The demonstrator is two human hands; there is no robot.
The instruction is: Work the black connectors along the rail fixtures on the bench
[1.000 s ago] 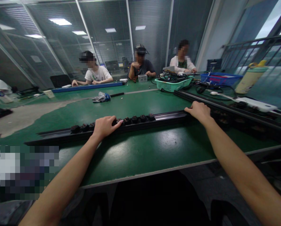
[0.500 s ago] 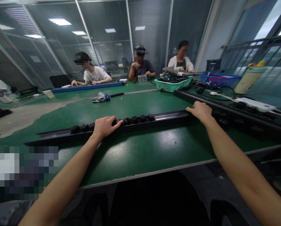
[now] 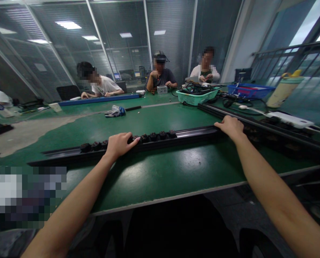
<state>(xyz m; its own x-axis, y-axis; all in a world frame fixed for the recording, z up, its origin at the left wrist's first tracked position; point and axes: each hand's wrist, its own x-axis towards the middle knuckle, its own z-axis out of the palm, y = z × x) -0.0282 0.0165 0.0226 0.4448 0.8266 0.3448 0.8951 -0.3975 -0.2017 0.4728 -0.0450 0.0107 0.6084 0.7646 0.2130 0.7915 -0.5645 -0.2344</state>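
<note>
A glass wall (image 3: 127, 21) closes off the back of the room, and in front of it a green desk (image 3: 162, 175) shines under the ceiling lights. Across this desk, near the person, lies a long black rail (image 3: 200, 132), slanting slightly, its right end farther off than its left. The left end is bare and looks easy to grasp by its edges. Next along comes a row of small black round pieces (image 3: 153, 136) seated in the channel. The left hand (image 3: 119, 144) lies across the middle of this row, fingers bent over toward the far side, thumb stretched out to the right; its fingertips are hidden, so I cannot tell whether it pinches anything. Right of the row is a bare, glossy stretch. At the right end sits the right hand (image 3: 231, 126), knuckles up, fingers bent, thumb pointing left at the rail; whether it squeezes the end is likewise hidden. A second black rail (image 3: 256, 123) runs just beyond this hand, with a white power strip (image 3: 291, 119) past it.

The long rail is probably stiff, fairly light for its length, and slippery where it gleams. The pieces could well slide along the channel if it tips, so two well-spaced holds on the outer walls seem best, keeping it level and the pieces unpressed.
</note>
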